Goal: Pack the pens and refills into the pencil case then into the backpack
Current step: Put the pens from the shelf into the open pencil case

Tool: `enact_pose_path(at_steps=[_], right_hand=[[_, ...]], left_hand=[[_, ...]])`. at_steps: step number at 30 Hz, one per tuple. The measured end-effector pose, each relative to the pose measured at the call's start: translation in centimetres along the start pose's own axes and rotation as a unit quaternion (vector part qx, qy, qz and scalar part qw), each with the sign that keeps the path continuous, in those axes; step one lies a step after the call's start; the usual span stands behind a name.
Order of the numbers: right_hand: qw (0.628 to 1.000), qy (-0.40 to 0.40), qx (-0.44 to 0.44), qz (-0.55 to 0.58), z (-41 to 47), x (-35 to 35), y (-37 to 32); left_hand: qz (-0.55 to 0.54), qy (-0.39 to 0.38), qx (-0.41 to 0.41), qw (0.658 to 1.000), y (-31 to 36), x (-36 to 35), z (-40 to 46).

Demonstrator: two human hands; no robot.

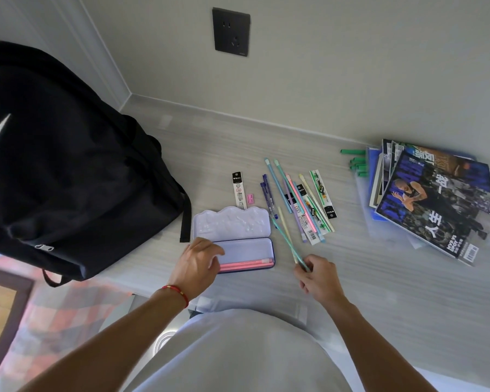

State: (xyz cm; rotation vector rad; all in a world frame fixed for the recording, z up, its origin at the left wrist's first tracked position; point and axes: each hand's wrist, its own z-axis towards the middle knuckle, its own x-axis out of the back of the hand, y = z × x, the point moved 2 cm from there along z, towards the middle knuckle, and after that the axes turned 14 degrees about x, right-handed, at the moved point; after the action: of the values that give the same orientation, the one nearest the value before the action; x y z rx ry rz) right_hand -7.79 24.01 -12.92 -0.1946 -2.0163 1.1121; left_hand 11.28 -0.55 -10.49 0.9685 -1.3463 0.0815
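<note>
Now the right hand (317, 274), lower centre, pinches a teal pen (287, 243); lay it flat beside the pink pens (245, 263) in the open pencil case (246, 247). The left hand (197, 258) rests curled on the case's left end, steadying it. The backpack (68, 165) waits at left.

One black backpack (68, 165), one open pencil case (246, 247) holding two pink pens (246, 264), one pink sharpener (249, 198), one wall socket (231, 32), one magazine stack (433, 199); loose pens too jumbled to count

Backpack (68, 171) left of pencil case (238, 239), magazines (436, 199) far right.
</note>
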Motion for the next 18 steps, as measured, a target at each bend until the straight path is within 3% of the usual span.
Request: enact_pose_path(at_steps=[10, 13, 15, 18], right_hand=[[0.998, 0.015, 0.019, 0.054, -0.3, -0.7, -0.6], [0.993, -0.032, 0.049, 0.101, -0.6, -1.3, -3.2], [0.982, -0.093, 0.072, 0.150, -0.7, -2.3, -5.5], [0.966, -0.185, 0.095, 0.154, -0.4, -4.3, -8.0]], left_hand=[[-0.038, -0.058, 0.012, 0.998, 1.7, -1.2, -0.4], [-0.053, -0.104, 0.026, 0.993, 2.8, -1.3, 0.0], [-0.113, -0.181, 0.095, 0.972, 4.0, -1.3, 0.5], [-0.268, -0.277, 0.201, 0.901, 5.5, -1.6, 1.1]])
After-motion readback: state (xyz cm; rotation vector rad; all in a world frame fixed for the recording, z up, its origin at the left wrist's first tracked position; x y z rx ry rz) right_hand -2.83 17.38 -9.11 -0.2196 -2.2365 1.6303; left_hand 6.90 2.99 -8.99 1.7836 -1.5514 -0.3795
